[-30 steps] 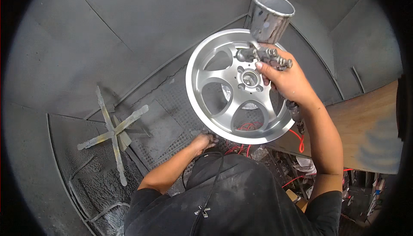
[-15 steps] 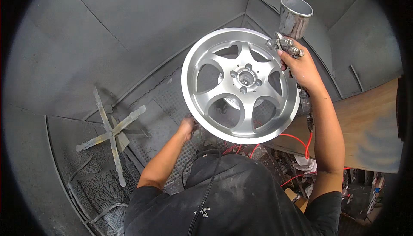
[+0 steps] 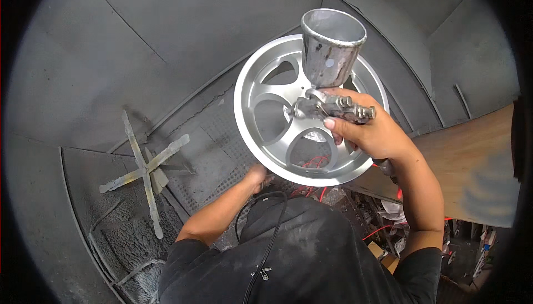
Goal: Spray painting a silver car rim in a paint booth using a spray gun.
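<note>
The step in hand looks like spray-coating a round, silver-coloured metal wheel with rounded openings between its spokes [image 3: 287, 138]. It sits face-up at the centre of the frame, partly hidden by the tool above it. Over it, the right hand [image 3: 375, 126] holds a worn grey metal spray gun [image 3: 333, 109], its fingers wrapped about the grip and the thumb lying along the near side; the trigger is out of sight. The gun's open, paint-streaked metal cup [image 3: 330, 57] stands in the upper middle of the frame, and the nozzle end faces left across the wheel; no mist shows.

The left hand [image 3: 258, 176] is just below the wheel's lower-left edge. Its fingers are dim and partly hidden, so I cannot tell whether they are spread, closed or touching the wheel.

The next move, I judge, calls for an even sweep with the cup kept upright and the gun clear of the metal, plus perhaps a turn of the wheel to present the spokes now masked by the gun
</note>
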Tool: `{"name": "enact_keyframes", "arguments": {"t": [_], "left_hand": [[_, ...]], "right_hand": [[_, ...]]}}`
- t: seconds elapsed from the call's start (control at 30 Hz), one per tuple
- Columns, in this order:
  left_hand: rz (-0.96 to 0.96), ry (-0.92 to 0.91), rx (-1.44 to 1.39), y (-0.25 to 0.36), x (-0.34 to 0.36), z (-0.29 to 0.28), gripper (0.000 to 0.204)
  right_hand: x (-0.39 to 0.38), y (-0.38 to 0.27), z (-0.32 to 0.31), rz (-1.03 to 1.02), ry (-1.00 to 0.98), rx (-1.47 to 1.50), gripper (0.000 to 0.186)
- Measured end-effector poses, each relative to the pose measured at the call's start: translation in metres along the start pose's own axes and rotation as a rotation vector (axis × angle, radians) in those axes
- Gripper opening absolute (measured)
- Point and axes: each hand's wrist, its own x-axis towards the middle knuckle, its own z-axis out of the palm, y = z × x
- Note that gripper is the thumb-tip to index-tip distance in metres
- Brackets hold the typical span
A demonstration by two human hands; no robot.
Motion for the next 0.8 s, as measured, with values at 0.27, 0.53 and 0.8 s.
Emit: {"name": "enact_keyframes", "arguments": {"t": [0.27,0.53,0.8], "left_hand": [[0.077,-0.285,0.533,-0.025,-0.003,-0.01,0.035],[0.071,-0.012,0.172,-0.018,0.016,-0.029,0.034],[0.219,0.045,-0.154,0.019,0.028,-0.037,0.03]], "right_hand": [[0.026,0.009,-0.021,-0.01,0.27,-0.114,0.037],[0.031,0.02,-0.044,-0.055,0.442,-0.245,0.033],[0.016,0.022,-0.028,-0.005,0.375,-0.169,0.038]]}}
